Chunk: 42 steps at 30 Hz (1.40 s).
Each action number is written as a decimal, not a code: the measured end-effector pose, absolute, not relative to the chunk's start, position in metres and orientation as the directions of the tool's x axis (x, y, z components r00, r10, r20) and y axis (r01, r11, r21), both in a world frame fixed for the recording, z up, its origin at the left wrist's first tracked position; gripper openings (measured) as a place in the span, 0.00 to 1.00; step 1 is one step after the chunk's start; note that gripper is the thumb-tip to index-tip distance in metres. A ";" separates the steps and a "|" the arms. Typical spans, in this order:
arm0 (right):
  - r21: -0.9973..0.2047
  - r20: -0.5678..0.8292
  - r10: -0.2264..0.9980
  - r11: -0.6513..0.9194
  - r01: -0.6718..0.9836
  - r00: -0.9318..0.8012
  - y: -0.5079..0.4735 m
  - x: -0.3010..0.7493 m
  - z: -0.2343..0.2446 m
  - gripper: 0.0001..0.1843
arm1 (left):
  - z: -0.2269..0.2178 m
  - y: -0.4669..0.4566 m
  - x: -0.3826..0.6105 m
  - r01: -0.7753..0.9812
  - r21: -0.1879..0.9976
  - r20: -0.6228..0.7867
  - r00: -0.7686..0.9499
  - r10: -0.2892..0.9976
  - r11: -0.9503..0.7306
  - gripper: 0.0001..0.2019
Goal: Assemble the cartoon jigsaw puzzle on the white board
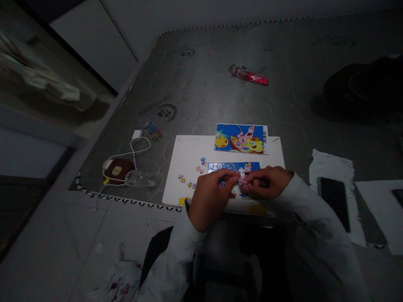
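Observation:
A partly assembled jigsaw puzzle [217, 166] with a blue cartoon picture lies on a white board [179, 155]; my hands cover much of it. Over its middle, a small pink jigsaw piece [242, 180] shows between the fingertips of both hands. My left hand [214, 191] comes from the left, thumb and index finger closed at the piece. From the right, my right hand [267, 182] is closed too, its fingertips pinched at the same piece. Loose jigsaw pieces [200, 169] are scattered to the left. Above the puzzle lies a matching picture card [241, 138].
Left of the board are a clear plastic bottle [143, 179], a brown box [119, 170] with a white cable and a colourful tube [154, 130]. A red package [252, 77] lies farther back. At the right, a phone [333, 199] rests on white paper [321, 163].

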State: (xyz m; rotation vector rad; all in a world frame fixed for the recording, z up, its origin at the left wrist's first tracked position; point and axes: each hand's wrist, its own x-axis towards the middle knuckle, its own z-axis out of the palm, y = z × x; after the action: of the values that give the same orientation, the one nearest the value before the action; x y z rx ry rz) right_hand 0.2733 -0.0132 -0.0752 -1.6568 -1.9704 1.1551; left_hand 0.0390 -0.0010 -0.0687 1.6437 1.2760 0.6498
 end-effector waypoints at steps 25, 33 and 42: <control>-0.510 -0.213 0.948 0.097 0.855 -0.235 0.000 0.286 -0.130 0.08 | -0.081 -0.004 0.054 0.647 0.759 -0.197 0.340 0.920 -0.077 0.10; -0.532 -0.231 0.945 0.079 0.843 -0.234 -0.004 0.286 -0.117 0.09 | -0.078 -0.008 0.062 0.692 0.719 -0.187 0.286 0.940 -0.068 0.12; -0.514 -0.196 0.958 0.083 0.854 -0.211 -0.002 0.288 -0.143 0.07 | -0.090 -0.012 0.064 0.680 0.718 -0.083 0.294 0.952 -0.147 0.12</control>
State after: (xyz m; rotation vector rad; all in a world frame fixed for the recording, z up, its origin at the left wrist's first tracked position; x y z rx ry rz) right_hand 0.2876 -0.0023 -0.1433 -1.8391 -2.1619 0.8016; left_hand 0.0635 -0.0122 -0.0898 1.9024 1.4571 0.5250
